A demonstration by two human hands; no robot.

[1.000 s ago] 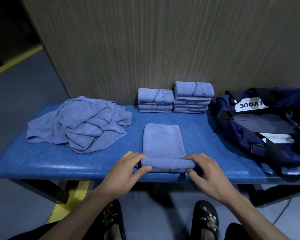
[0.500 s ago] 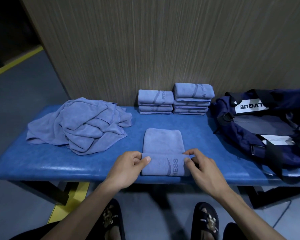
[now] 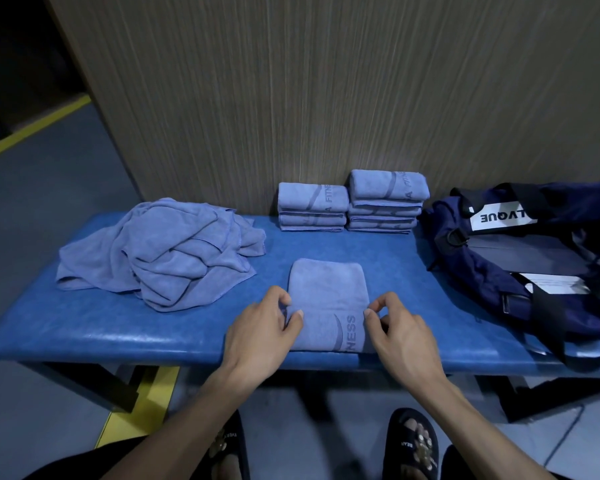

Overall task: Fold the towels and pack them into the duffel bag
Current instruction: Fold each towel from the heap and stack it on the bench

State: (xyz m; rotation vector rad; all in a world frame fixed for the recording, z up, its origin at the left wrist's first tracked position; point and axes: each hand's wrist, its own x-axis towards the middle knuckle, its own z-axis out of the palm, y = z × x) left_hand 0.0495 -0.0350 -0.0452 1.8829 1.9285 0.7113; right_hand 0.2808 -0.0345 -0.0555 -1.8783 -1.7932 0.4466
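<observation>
A light blue towel (image 3: 328,289) lies on the blue bench (image 3: 84,327), its near end folded over with lettering showing. My left hand (image 3: 262,332) pinches the fold's left edge; my right hand (image 3: 397,330) pinches its right edge. A heap of unfolded towels (image 3: 163,251) sits at the left. Two stacks of folded towels (image 3: 312,211) (image 3: 385,202) stand against the wall. The navy duffel bag (image 3: 520,258) lies open at the right end of the bench.
A wood-grain wall panel (image 3: 326,98) rises directly behind the bench. My feet in black sandals (image 3: 413,445) stand on the grey floor below. A yellow floor line (image 3: 32,129) runs at the left.
Both hands have carried the towel's near end away from me over the rest, making the fold taller and turning the lettering up. The visible flat part has shortened.
</observation>
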